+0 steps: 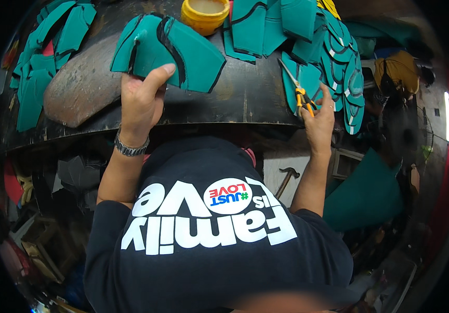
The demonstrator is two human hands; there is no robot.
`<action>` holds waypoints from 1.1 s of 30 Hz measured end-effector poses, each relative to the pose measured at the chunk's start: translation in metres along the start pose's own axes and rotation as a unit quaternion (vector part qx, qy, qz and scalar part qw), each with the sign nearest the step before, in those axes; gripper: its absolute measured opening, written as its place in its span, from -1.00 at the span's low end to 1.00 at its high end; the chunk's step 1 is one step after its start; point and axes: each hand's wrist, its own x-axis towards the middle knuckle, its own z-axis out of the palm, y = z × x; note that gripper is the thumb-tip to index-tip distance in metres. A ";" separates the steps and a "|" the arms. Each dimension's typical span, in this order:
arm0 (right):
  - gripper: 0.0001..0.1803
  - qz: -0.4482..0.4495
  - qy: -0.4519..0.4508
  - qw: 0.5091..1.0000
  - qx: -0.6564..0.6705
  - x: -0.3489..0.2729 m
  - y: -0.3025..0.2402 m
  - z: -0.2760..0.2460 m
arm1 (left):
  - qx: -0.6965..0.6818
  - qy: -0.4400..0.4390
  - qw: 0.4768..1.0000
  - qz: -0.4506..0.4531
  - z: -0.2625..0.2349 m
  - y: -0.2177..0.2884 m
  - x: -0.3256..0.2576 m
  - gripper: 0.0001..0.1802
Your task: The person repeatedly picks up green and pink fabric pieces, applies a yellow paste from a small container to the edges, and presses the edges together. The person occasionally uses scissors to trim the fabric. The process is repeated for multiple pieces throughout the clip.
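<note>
My left hand (143, 96) is closed on a green shoe upper piece (198, 60) edged with black strips, held up over the dark worktable (209, 107). The thumb lies on its face, and the other fingers are partly hidden behind it. On the right, my right hand (321, 122) is at the yellow-handled scissors (298, 88), its fingers around the handles and the index finger stretched past them. The scissors' blades point to the far left, over a green piece (290, 83) lying at the table's right side.
Overlapping green pieces (339, 57) lie at the right, and more green pieces (44, 65) at the left. A worn brown board (78, 88) rests on the table. Behind stands a yellow pot (203, 23). Below the table's front edge are a hammer (287, 180) and green sheet material (363, 193).
</note>
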 end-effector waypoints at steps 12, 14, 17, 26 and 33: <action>-0.06 -0.051 0.018 0.999 -0.001 0.031 -0.014 0.033 | -0.023 -0.043 0.995 -0.088 0.015 -0.016 -0.011 -0.24; -0.01 -0.105 -0.012 0.951 0.291 0.029 -0.031 0.026 | 0.006 -0.066 0.993 -0.093 0.019 -0.020 -0.013 -0.26; 0.13 -0.135 -0.244 0.793 0.541 0.021 -0.062 0.016 | 0.011 -0.096 0.987 -0.125 0.028 -0.025 -0.016 -0.27; 0.06 -0.176 -0.208 0.772 0.575 0.032 -0.112 -0.003 | 0.047 -0.220 0.969 -0.104 0.030 -0.014 -0.011 -0.19; -0.02 -0.239 -0.077 0.783 0.569 0.096 -0.130 -0.022 | 0.200 -0.147 0.967 -0.056 -0.004 -0.008 -0.019 -0.40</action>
